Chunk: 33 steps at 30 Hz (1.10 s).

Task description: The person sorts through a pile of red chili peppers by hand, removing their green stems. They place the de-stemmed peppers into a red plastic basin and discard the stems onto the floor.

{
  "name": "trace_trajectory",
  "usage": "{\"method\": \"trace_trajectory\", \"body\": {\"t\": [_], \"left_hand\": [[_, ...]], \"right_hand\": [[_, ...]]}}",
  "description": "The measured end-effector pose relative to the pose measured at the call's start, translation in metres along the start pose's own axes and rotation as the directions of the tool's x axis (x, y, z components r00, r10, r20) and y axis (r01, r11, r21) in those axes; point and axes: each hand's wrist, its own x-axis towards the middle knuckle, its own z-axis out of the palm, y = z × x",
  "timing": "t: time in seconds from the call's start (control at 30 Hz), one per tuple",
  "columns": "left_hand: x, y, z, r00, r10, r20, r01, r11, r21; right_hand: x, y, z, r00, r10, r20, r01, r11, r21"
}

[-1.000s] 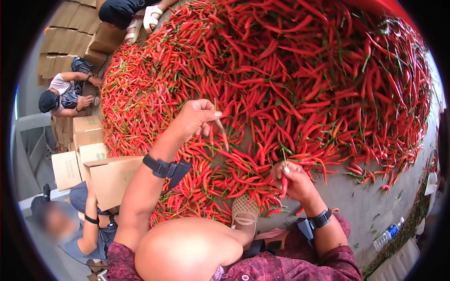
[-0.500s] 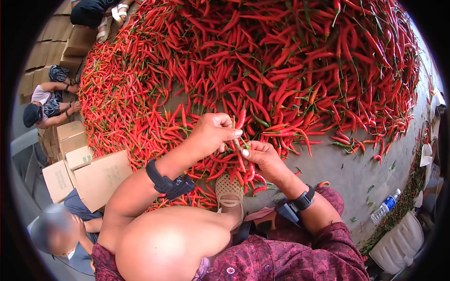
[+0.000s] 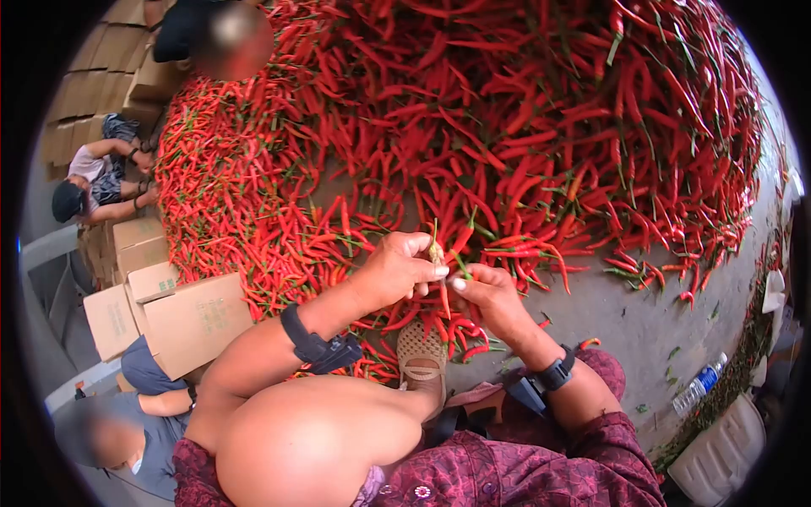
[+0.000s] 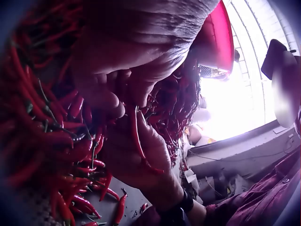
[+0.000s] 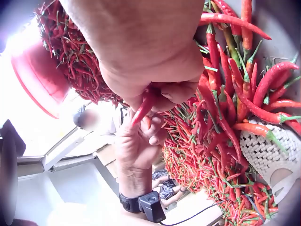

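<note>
My left hand pinches a partly withered chili pepper between thumb and fingers, with its pale, dried-looking stem end up. A thin red chili hangs below the left fingertips in the left wrist view. Close beside it, my right hand pinches a red chili; the green stem pokes out above the thumb. The fingertips of both hands almost meet. Beneath and ahead spreads a large heap of red chilies.
A woven shoe stands at the heap's near edge. Cardboard boxes and other people, one in a dark cap, line the left side. On the concrete floor at right lie a plastic bottle and a pale plastic seat.
From well apart, my hands have come together, the left moving right and down toward the right one. The left still holds the withered chili and the right its chili. The head view has shifted.
</note>
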Motion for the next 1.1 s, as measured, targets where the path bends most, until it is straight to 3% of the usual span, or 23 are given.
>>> {"method": "trace_trajectory", "body": {"t": [0.1, 0.17, 0.23, 0.3, 0.37, 0.4, 0.47, 0.57, 0.67, 0.77, 0.87, 0.97, 1.1], "left_hand": [[0.002, -0.008, -0.036, 0.996, -0.019, -0.092, 0.024, 0.998, 0.052], [0.009, -0.027, -0.079, 0.99, -0.138, 0.023, 0.134, 0.983, 0.124], [0.002, -0.017, -0.102, 0.961, -0.271, 0.044, 0.251, 0.932, 0.261], [0.0, -0.002, -0.116, 0.927, -0.36, -0.103, 0.373, 0.857, 0.357], [0.017, -0.016, -0.142, 0.963, -0.056, -0.263, 0.186, 0.844, 0.503], [0.027, -0.016, -0.149, 0.925, 0.134, -0.355, 0.109, 0.802, 0.587], [0.048, -0.009, -0.158, 0.742, 0.5, -0.448, 0.012, 0.657, 0.754], [0.076, 0.012, -0.156, 0.559, 0.777, -0.29, -0.073, 0.394, 0.916], [0.095, 0.032, -0.146, 0.695, 0.622, -0.361, 0.112, 0.402, 0.909], [0.104, 0.042, -0.141, 0.728, 0.522, -0.445, 0.234, 0.421, 0.876], [0.107, 0.045, -0.152, 0.762, 0.474, -0.442, 0.169, 0.513, 0.842], [0.107, 0.003, -0.156, 0.743, 0.55, -0.381, 0.088, 0.485, 0.87], [0.078, -0.005, -0.14, 0.763, 0.487, -0.426, 0.144, 0.515, 0.845]], "right_hand": [[-0.004, -0.013, -0.007, 1.0, 0.008, 0.008, -0.007, 0.995, -0.104], [-0.004, -0.011, -0.014, 0.999, -0.024, 0.038, 0.027, 0.996, -0.082], [-0.004, -0.01, -0.013, 0.997, -0.035, 0.062, 0.04, 0.997, -0.069], [-0.006, -0.014, -0.007, 0.996, -0.03, 0.087, 0.036, 0.997, -0.07], [-0.002, -0.01, -0.009, 0.996, -0.025, 0.08, 0.031, 0.997, -0.076], [0.0, -0.007, -0.01, 0.997, -0.033, 0.071, 0.039, 0.996, -0.083], [0.004, -0.008, -0.009, 0.998, -0.039, 0.045, 0.044, 0.993, -0.106], [0.011, -0.002, -0.015, 0.997, -0.071, 0.032, 0.073, 0.994, -0.077], [0.013, -0.005, -0.016, 0.998, -0.049, 0.028, 0.051, 0.998, -0.046], [0.015, -0.007, -0.018, 0.998, -0.043, 0.049, 0.046, 0.998, -0.048], [0.016, -0.008, -0.016, 0.999, -0.048, 0.018, 0.049, 0.999, -0.023], [0.016, -0.009, -0.022, 0.997, -0.053, 0.047, 0.055, 0.998, -0.038], [0.016, -0.007, -0.022, 0.997, -0.077, 0.01, 0.077, 0.997, -0.01]]}}
